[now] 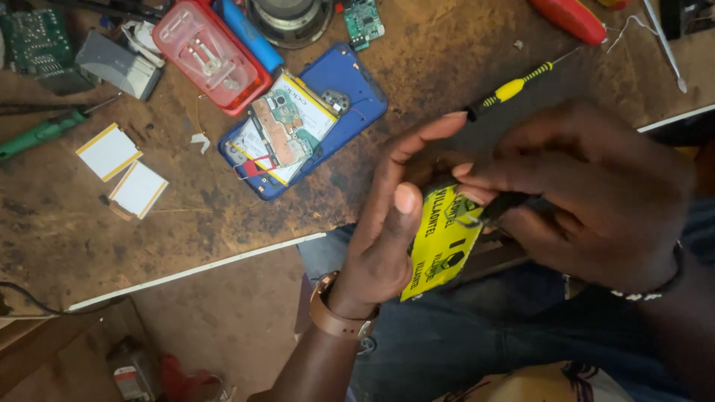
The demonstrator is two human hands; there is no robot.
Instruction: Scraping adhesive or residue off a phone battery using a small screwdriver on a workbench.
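Note:
My left hand [387, 216] holds a flat yellow battery [439, 242] with black markings, thumb pressed on its edge, over my lap below the bench edge. My right hand [588, 186] grips a small dark tool [500, 207] whose tip touches the battery's upper part. A blue phone [305, 123] lies opened on the worn wooden bench [74, 231], its circuit board and battery bay exposed. A thin yellow-and-black screwdriver [514, 88] rests on the bench just beyond my fingers.
A red transparent case [208, 52], a blue cylinder [249, 33], a round speaker [290, 18], green circuit boards [363, 22], a green-handled tool [41, 134] and two white pads [123, 171] lie on the bench. A red handle [570, 18] sits far right.

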